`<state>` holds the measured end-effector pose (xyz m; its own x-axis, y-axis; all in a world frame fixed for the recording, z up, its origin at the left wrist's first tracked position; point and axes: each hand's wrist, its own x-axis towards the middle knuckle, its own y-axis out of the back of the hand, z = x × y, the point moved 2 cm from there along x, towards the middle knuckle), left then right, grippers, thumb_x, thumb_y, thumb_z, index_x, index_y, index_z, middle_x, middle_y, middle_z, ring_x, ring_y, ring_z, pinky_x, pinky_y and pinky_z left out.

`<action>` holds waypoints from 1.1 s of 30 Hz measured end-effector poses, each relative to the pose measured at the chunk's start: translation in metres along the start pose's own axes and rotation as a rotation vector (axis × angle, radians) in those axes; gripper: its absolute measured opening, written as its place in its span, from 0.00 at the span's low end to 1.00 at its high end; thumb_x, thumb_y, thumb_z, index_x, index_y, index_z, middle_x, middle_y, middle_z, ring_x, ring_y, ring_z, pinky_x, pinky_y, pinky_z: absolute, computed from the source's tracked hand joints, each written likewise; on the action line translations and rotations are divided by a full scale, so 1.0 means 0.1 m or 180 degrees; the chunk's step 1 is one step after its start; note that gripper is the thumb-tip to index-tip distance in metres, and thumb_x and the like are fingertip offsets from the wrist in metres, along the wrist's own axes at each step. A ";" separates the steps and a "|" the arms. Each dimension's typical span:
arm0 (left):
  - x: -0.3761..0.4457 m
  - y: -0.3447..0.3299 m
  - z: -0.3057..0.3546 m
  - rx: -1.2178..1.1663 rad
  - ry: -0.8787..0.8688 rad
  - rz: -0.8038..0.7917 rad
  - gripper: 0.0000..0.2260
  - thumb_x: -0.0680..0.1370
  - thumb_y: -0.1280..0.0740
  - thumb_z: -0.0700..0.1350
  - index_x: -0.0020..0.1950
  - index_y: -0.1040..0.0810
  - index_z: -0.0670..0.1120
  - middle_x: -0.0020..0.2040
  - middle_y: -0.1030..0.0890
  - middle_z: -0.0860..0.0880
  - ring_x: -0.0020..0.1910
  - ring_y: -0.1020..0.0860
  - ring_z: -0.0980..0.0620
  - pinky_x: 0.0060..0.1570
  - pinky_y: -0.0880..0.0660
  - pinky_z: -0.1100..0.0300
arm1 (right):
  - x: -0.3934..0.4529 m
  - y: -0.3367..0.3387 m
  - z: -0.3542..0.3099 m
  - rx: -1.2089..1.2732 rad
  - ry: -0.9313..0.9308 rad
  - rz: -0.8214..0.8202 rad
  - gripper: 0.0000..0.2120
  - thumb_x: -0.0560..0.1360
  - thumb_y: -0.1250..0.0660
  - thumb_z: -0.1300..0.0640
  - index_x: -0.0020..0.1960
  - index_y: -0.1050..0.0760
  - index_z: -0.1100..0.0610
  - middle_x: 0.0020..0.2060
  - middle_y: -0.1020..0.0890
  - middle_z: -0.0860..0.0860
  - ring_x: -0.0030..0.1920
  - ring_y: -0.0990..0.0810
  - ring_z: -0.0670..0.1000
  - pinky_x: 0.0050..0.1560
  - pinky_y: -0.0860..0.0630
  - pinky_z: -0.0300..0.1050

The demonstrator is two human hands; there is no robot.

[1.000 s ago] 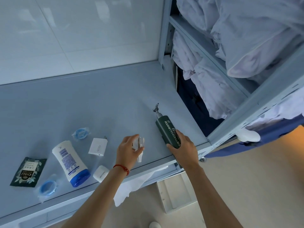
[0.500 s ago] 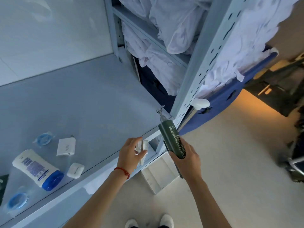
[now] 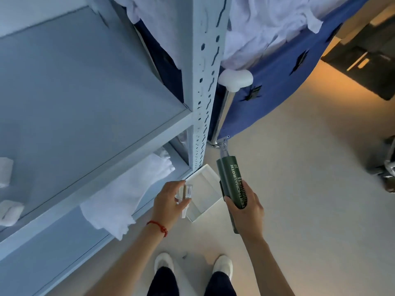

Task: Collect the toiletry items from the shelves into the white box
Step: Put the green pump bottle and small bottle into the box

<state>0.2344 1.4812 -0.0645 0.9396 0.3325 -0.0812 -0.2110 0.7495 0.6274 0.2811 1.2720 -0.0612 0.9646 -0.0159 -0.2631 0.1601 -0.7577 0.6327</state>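
My right hand (image 3: 245, 207) grips a dark green pump bottle (image 3: 232, 182) with white lettering, held off the shelf above the floor, its pump pointing away from me. My left hand (image 3: 170, 202) holds a small clear item (image 3: 186, 192) pinched in its fingers, just over the near edge of the white box (image 3: 203, 190). The white box sits on the floor beside the foot of the shelf post, open side up, and looks empty. Two small white items (image 3: 9, 211) remain at the shelf's left edge, cut off by the frame.
The grey metal shelf (image 3: 85, 99) fills the left, with its perforated post (image 3: 205, 82). A white cloth (image 3: 126, 195) hangs from the lower shelf. A blue fabric cart (image 3: 277, 65) with white linen stands right of the post. My feet (image 3: 192, 265) are on the beige floor.
Both hands have lifted their items off the shelf and moved right and down over the white box on the floor. The view has swung right, so most shelf items have left the frame.
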 end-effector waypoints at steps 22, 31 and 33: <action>0.89 -2.88 -3.18 0.0165 0.0121 -0.0223 0.22 0.67 0.26 0.40 0.60 0.26 0.41 0.57 0.23 0.42 0.51 0.23 0.45 0.48 0.21 0.51 | 1.73 -3.05 2.69 0.0267 -0.0386 0.0144 0.28 0.71 0.32 0.49 0.68 0.37 0.48 0.58 0.24 0.51 0.51 0.27 0.50 0.45 0.30 0.41; 1.44 -3.67 -4.04 0.0156 0.0076 -0.0122 0.21 0.68 0.27 0.40 0.60 0.26 0.43 0.56 0.23 0.42 0.50 0.24 0.47 0.50 0.23 0.52 | 2.45 -3.77 3.28 0.0188 -0.0052 0.0313 0.30 0.70 0.31 0.51 0.68 0.38 0.48 0.59 0.26 0.52 0.52 0.25 0.56 0.48 0.25 0.52; 1.50 -3.80 -4.17 0.0176 0.0089 -0.0147 0.21 0.68 0.27 0.41 0.59 0.25 0.44 0.55 0.23 0.41 0.48 0.23 0.46 0.49 0.23 0.51 | 2.52 -3.87 3.37 0.0088 -0.0006 0.0211 0.31 0.69 0.31 0.53 0.69 0.40 0.49 0.60 0.28 0.53 0.53 0.25 0.56 0.48 0.26 0.51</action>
<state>0.3430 1.4846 -0.6379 0.9399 0.3146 -0.1323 -0.1515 0.7319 0.6644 0.3911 1.3412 -0.6180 0.9725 -0.0678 -0.2227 0.0901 -0.7726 0.6284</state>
